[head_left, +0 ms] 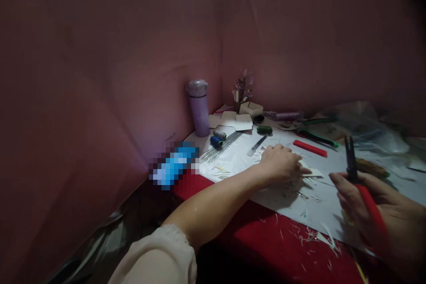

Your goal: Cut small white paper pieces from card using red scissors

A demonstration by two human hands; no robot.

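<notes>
Pinning the strip flat with closed left fingers, we keep the right hand clamped on the pliers, tips upright.

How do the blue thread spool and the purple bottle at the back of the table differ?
The purple bottle stands upright against the wall; the blue thread spool lies on its side on the white sheet. The bottle is far taller than the spool. The bottle is pale purple with a lid; the spool is dark blue. Both sit beyond the left hand, untouched, while the right hand holds red-handled pliers.
</notes>
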